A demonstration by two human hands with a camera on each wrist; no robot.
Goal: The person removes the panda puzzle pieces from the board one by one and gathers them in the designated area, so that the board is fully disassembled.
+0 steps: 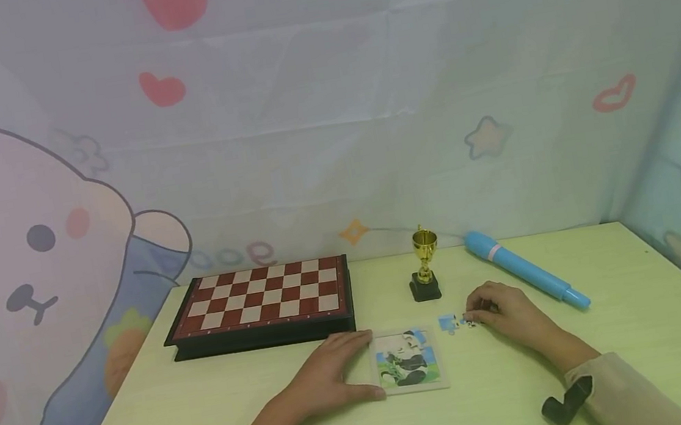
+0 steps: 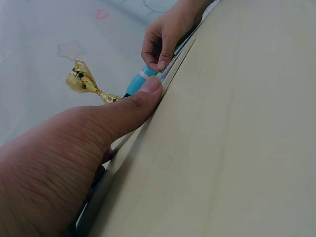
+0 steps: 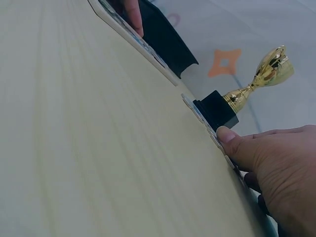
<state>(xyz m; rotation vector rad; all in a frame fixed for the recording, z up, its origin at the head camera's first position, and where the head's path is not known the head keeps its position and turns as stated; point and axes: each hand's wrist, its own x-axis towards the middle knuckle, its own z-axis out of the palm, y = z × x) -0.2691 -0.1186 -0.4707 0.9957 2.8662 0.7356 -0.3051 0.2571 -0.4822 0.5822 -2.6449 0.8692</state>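
Observation:
A panda jigsaw puzzle (image 1: 408, 364) sits partly filled in its pale frame, with a bare patch at the upper left of the picture. My left hand (image 1: 323, 379) spans the frame's left side, its thumb at the lower corner and fingertips at the upper one, fingers fairly straight. To the right of the frame, loose puzzle pieces (image 1: 448, 323) lie flat on the table. There my right hand (image 1: 509, 312) pinches a small puzzle piece (image 1: 469, 322) between thumb and curled fingers, low at the tabletop. In the right wrist view its thumb (image 3: 227, 134) presses at the pieces' edge.
Behind my left hand lies a red-and-white chessboard box (image 1: 262, 307). A gold trophy cup (image 1: 424, 266) on a black base stands beyond the loose pieces. A blue marker-shaped stick (image 1: 526, 271) lies slantwise behind my right hand. A printed cloth (image 1: 328, 133) hangs at the table's back edge.

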